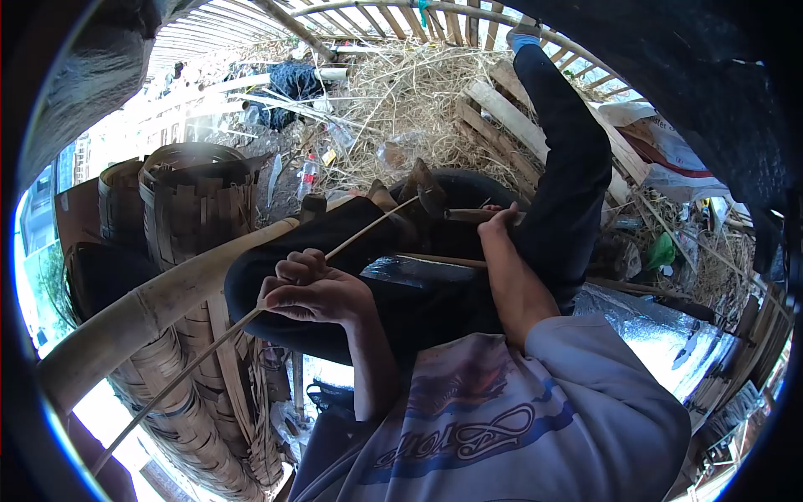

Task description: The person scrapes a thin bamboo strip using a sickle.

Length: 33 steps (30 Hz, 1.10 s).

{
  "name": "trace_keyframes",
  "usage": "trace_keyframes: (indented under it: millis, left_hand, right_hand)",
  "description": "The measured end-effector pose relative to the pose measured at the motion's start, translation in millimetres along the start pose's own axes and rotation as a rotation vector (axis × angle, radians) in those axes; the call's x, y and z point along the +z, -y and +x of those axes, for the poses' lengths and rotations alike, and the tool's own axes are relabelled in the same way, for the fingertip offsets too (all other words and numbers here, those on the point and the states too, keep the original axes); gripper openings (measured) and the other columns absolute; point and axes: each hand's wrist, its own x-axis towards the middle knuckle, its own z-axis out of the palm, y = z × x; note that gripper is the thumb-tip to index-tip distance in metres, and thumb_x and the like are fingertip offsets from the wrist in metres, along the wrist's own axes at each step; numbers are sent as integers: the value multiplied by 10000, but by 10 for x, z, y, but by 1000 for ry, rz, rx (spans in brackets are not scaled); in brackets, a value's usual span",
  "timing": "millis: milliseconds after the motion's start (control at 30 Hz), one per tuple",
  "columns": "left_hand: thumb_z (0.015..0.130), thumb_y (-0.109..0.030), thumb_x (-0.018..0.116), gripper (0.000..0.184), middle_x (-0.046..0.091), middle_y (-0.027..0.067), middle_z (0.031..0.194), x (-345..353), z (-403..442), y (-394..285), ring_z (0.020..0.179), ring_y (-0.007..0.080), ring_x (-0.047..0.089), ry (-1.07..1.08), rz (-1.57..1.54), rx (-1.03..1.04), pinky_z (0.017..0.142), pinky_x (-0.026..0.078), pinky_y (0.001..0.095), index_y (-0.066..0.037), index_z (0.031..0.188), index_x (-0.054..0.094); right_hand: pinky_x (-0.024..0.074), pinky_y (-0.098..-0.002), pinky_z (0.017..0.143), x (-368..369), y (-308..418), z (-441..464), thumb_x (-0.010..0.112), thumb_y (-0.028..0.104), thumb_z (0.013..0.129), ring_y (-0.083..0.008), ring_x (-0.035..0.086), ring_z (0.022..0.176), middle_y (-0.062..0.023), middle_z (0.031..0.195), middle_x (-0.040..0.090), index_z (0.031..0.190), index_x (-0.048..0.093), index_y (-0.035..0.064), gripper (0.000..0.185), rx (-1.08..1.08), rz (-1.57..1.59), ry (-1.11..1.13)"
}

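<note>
My left hand [305, 286] is closed around a long, thin bamboo strip [196, 361], thumb lying along it. The strip slants from the lower left, over my bent left knee, up to a dark brown blade-like piece [431, 197]. At the right, my right hand [500, 219] is closed on a wooden handle [470, 215] that points toward this piece; the shadow hides how they join. A second thin stick [443, 260] lies below, across my lap.
A thick bamboo pole [159, 301] runs along my left side. Rolled woven bamboo [196, 197] stands beyond it. Straw [410, 92], wooden boards [510, 117], a plastic bottle [309, 174] and a dark netted bundle [293, 81] lie ahead. A white sack [669, 146] is at the right.
</note>
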Motion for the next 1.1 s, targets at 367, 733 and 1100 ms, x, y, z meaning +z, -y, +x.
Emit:
trace_keyframes:
  millis: [367,733,1100]
  left_hand:
    - [928,-482,300,403,166,-42,555,-181,3,187,499,69,143,-25,108,17,460,192,215,-130,735,262]
    - [932,-486,274,402,166,-47,549,-133,-13,200,496,62,140,-61,110,-3,457,187,207,-134,739,260]
    - [928,-493,278,410,168,-40,557,-148,58,222,502,70,141,-30,118,-13,457,190,216,-126,746,260]
  right_hand:
    - [446,-310,514,37,-9,-137,482,431,868,-175,434,451,-35,508,416,665,387,67,427,175,-88,112]
    - [421,-285,483,19,-139,-243,504,457,851,-170,422,456,-37,519,393,614,372,88,458,315,-165,403]
    - [385,-295,463,7,-20,-285,540,465,806,-157,400,450,-20,523,387,607,356,100,455,96,-199,56]
